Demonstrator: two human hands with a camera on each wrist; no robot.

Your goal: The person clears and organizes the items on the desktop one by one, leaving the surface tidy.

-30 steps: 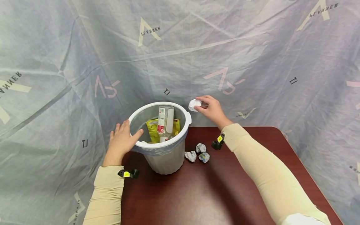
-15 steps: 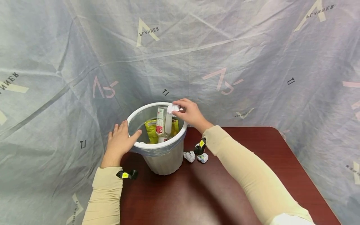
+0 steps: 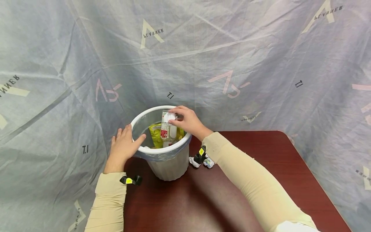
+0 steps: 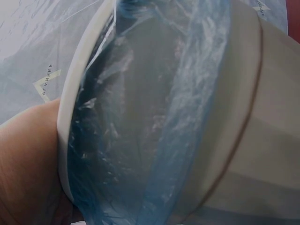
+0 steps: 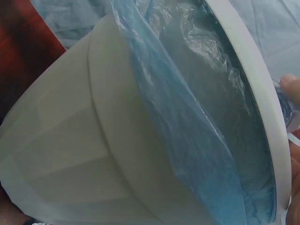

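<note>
From my head camera, my right hand (image 3: 186, 121) hangs over the open mouth of the white waste bin (image 3: 139, 149), fingertips pinching a crumpled paper ball (image 3: 171, 116) above the rubbish inside. My left hand (image 3: 124, 147) rests at the bin's nine o'clock side, fingers relaxed against the wall and thumb hooked over the rim, so it steadies rather than grips. Inside the bin a clear plastic bottle (image 3: 166, 129) with a red label stands leaning on a yellow wrapper (image 3: 155, 135). At the bin's four o'clock, on the dark red table (image 3: 220, 199), lie two more crumpled paper balls (image 3: 209, 162), partly hidden by my right wrist. My left wrist camera shows only the bin wall (image 4: 262, 140) and its blue plastic liner (image 4: 187, 122) close up. My right wrist camera shows the same liner (image 5: 187, 140) folded over the rim, with one fingertip (image 5: 291, 88) at three o'clock.
</note>
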